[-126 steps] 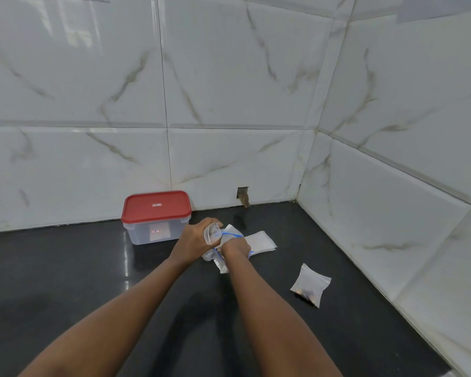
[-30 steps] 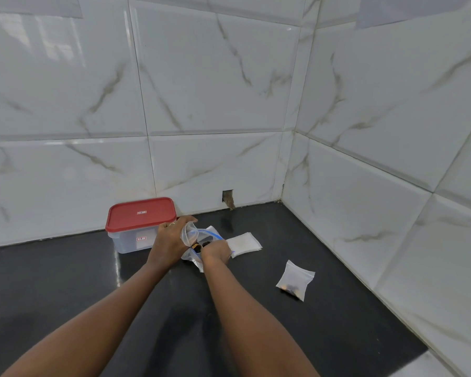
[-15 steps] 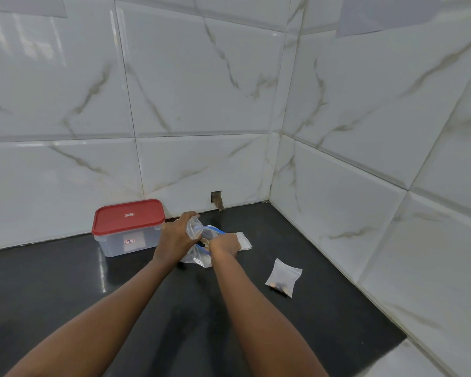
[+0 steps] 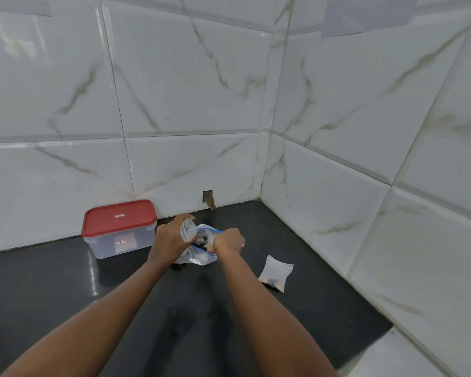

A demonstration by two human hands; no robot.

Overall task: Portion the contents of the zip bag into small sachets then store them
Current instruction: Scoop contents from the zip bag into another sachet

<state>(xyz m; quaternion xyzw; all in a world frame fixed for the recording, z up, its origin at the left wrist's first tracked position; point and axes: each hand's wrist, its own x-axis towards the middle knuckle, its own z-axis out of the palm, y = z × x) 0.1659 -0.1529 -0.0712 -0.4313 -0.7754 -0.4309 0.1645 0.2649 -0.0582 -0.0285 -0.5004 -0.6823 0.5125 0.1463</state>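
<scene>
Both bare forearms are stretched forward and drawn together at the hands. The left hand is curled round a small open sachet, which is held mouth-up. The right hand is bunched, knuckles up, at the mouth of the zip bag; what its fingers grasp is hidden.

You have one clear rectangular plastic container with a red lid and one clear zip bag with a blue seal strip. You have two small clear plastic sachets: one open sachet and one filled sachet.
</scene>
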